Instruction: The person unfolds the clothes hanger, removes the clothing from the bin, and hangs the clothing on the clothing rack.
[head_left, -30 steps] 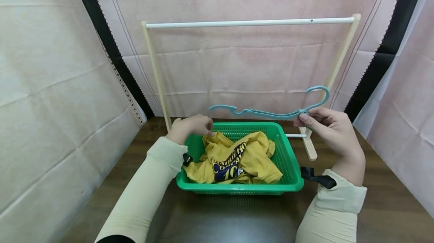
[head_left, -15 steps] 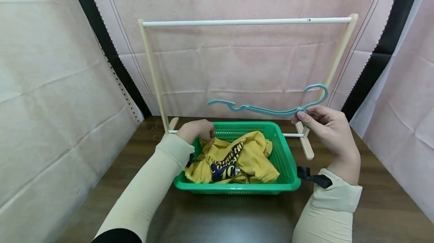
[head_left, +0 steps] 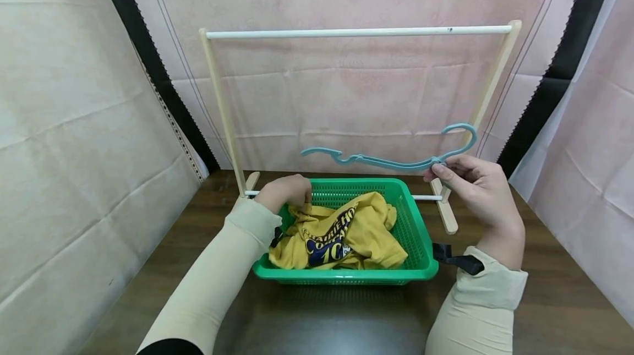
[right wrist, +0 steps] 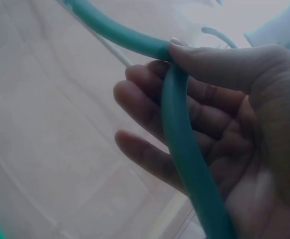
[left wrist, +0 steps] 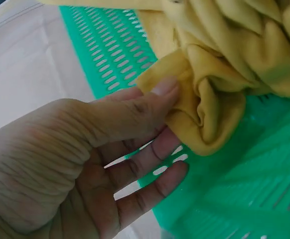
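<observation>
- Your left hand (head_left: 284,191) has dipped lower over the past second, from the top of the basket (head_left: 346,275) to a spot inside its far left corner.
- There your grip is closed on a folded edge of the yellow garment (head_left: 366,228), thumb on top (the left wrist view shows this best), with the outer fingers spread clear of the cloth.
- The garment itself has barely shifted: it lies crumpled in the basket, dark print facing up.
- Your right hand (head_left: 477,190) pinches the blue hanger (head_left: 403,167) near the base of its hook, much as before, above the basket's far rim.
- What this means, I judge: you now have both garment and hanger under control, though they are well apart.
- The rack (head_left: 356,32) stands behind on the desk (head_left: 346,316), nothing on its top bar.
</observation>
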`<state>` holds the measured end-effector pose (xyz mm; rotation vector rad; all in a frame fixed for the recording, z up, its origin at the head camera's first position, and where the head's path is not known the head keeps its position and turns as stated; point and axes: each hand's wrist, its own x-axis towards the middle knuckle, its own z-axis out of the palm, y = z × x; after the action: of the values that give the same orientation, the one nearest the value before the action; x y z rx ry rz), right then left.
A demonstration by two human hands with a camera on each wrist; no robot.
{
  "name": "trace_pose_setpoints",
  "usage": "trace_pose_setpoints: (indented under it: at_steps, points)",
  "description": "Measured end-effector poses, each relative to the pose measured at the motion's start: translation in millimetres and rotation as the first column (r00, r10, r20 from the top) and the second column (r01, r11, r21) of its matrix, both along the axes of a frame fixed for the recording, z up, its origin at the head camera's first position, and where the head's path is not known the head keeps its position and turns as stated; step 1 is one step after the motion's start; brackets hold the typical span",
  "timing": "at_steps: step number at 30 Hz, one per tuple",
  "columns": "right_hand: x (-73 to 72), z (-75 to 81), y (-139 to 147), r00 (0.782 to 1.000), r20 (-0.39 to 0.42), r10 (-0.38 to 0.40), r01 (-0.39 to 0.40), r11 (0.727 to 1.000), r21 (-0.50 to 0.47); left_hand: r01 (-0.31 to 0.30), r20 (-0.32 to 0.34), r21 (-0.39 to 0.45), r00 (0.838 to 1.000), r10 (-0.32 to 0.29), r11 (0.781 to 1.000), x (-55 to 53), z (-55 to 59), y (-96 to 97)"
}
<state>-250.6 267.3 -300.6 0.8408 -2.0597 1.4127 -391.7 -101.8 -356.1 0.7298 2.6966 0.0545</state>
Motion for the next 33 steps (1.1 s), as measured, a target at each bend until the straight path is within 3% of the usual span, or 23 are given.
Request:
trace_pose_setpoints:
  at_steps: [4,9,13,15,19,23,30,33]
  points:
    - [-0.3,-0.6,0.8,1.000,0.017,0.026,-0.026,0.999,-0.026,0.046,-0.024,0.133,0.999,-0.043,0.990,0.0,6.1,-9.5]
    - [-1.9,-2.7,1.0,0.998,0.010,0.067,-0.066,0.997,-0.041,0.067,-0.063,0.213,0.997,-0.054,0.975,2.1,18.2,-19.1]
    - [-1.5,-2.5,0.7,0.999,0.020,0.036,-0.036,0.999,-0.013,0.070,-0.104,0.290,0.994,-0.042,0.954,5.1,27.6,-25.7]
    - [-0.9,-1.9,0.7,1.000,0.026,0.004,-0.004,1.000,0.017,0.083,-0.140,0.353,0.990,-0.035,0.932,7.9,32.7,-28.9]
    - [0.2,0.5,0.0,0.998,0.028,-0.052,0.050,0.996,0.070,0.102,-0.229,0.511,0.973,0.020,0.853,17.3,43.0,-35.7]
    - [1.4,2.5,-0.8,0.997,0.034,-0.076,0.073,0.994,0.082,0.123,-0.281,0.647,0.956,0.086,0.753,28.0,48.5,-40.9]
    - [2.6,1.0,-2.1,0.996,0.053,-0.079,0.074,0.994,0.084,0.213,-0.383,0.766,0.909,0.165,0.607,43.5,47.2,-45.6]
    - [1.8,0.5,-3.5,0.996,0.043,-0.073,0.070,0.994,0.083,0.221,-0.376,0.804,0.908,0.183,0.551,48.1,45.2,-47.0]
